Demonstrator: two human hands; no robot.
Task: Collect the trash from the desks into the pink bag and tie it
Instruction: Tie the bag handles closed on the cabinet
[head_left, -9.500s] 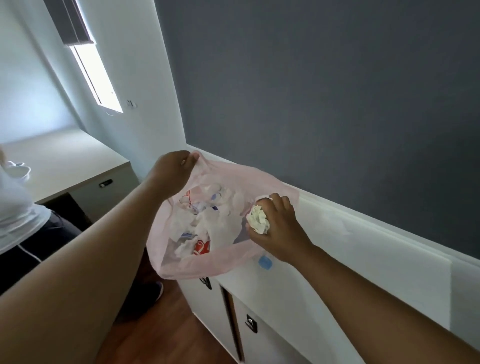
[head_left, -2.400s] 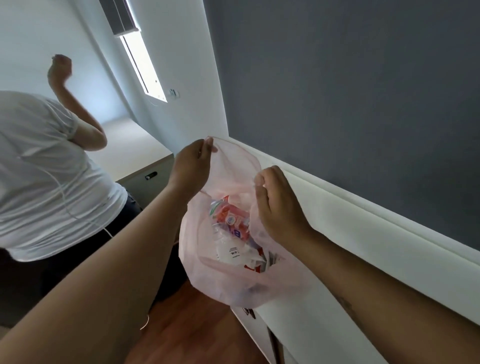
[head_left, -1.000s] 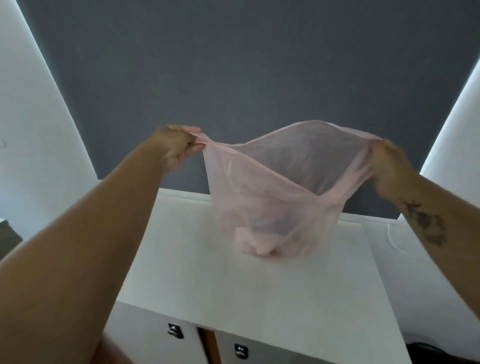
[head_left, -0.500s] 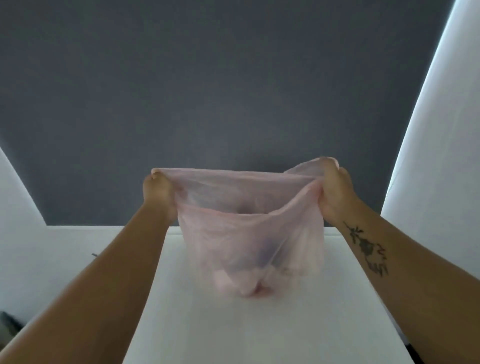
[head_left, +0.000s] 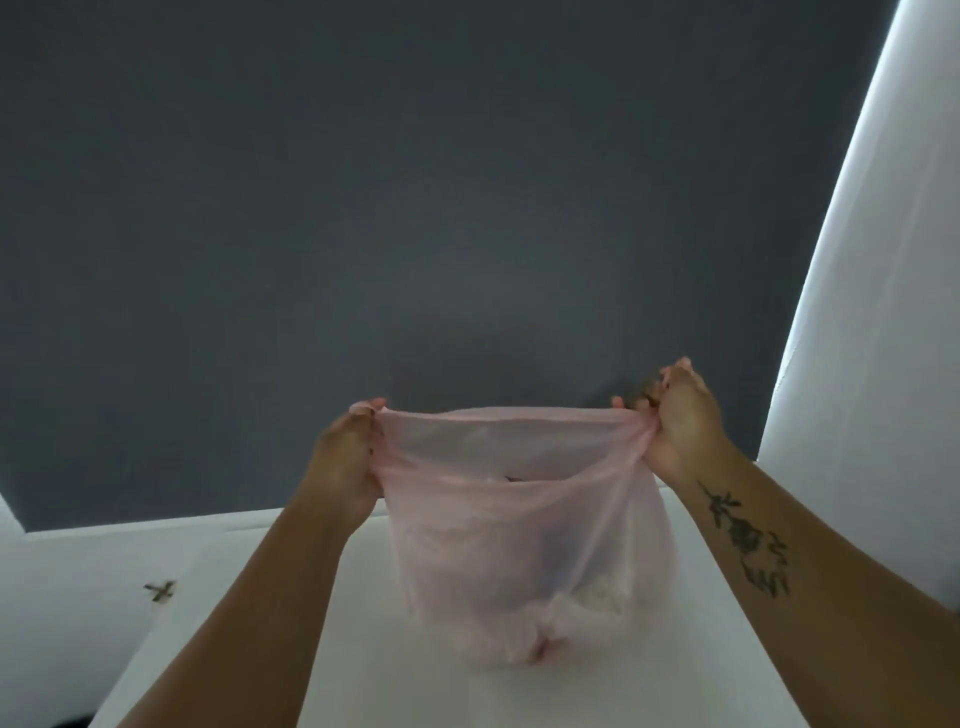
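Two hands hold the pink bag (head_left: 524, 545) up over the white desk (head_left: 363, 649). The left hand (head_left: 345, 462) pinches one side of the top — fingers curled tight on the plastic. The right hand (head_left: 680, 421) grips the other side, pulling the rim flat. White trash (head_left: 605, 597) sits low inside, blurry through the bag.

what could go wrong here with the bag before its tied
The thin film of the pink bag is stretched taut between the left hand and right hand; pulling harder may tear the rim. Its mouth gapes open, so if either pinch slips, trash could spill onto the white desk.
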